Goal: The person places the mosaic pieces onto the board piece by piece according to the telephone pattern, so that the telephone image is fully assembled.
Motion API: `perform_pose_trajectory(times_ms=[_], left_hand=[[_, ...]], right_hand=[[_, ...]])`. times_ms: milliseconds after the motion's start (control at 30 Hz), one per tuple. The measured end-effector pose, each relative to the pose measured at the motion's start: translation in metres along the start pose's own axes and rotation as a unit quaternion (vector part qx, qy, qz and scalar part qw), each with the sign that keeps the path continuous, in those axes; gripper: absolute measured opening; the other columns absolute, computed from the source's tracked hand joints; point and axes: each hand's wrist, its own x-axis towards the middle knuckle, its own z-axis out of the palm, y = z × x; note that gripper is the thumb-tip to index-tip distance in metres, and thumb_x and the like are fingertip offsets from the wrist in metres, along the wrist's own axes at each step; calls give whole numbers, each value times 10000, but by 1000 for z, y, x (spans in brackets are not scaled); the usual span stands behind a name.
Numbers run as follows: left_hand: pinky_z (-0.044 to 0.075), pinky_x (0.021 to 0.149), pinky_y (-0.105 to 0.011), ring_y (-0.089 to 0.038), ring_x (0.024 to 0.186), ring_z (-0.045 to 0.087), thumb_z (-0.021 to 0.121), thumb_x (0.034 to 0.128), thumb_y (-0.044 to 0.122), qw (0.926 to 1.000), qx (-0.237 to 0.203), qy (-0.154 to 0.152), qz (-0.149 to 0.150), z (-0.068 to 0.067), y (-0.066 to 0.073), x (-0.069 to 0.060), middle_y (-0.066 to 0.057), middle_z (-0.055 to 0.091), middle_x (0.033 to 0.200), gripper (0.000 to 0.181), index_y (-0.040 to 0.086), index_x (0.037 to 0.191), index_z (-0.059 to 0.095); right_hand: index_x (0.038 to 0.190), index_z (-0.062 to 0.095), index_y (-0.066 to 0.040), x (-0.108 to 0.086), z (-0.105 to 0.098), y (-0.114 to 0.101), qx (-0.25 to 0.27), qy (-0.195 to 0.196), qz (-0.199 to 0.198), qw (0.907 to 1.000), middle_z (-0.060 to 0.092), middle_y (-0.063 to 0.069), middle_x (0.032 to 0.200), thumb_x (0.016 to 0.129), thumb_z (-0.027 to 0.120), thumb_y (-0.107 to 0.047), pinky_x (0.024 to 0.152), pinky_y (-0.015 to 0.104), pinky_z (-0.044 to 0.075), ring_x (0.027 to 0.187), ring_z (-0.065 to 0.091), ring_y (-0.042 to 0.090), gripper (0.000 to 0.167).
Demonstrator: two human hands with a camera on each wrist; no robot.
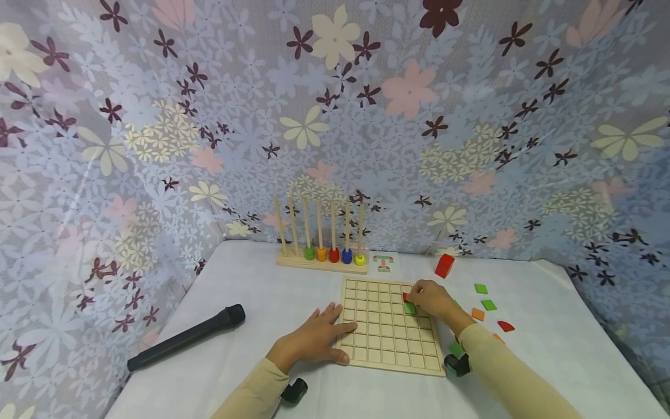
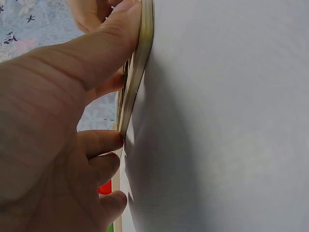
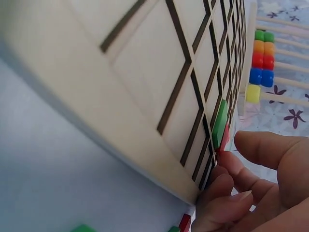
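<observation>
Floral fabric [image 1: 303, 87] backs the white table [image 1: 251, 291]. Right hand [image 1: 431, 299] pinches a red tile [image 1: 405, 297] near the far right corner of the grid board [image 1: 374, 327], beside a green tile [image 1: 410, 309]. Left hand [image 1: 315, 340], spread, rests on the left edge, presumably to prevent sliding. Loose tiles [image 1: 489, 305] lie off the right edge, likely for short reach; open table separates the left hand from a black rod [image 1: 188, 337].
</observation>
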Motion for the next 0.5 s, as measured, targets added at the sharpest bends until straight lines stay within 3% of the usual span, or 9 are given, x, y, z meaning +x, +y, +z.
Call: perform_pose_trajectory(times_ms=[500], left_hand=[[193,1236,-574,-339,1568,147,715,854,583,10000,34,-17,12,1,0,-1,-163,201,1686,790,326,1552,451]], right_hand=[[953,713,-40,2,-2,6,442,-39,126,9989,603,48,896,981,608,-177,712,337,430,854,511,222,176]])
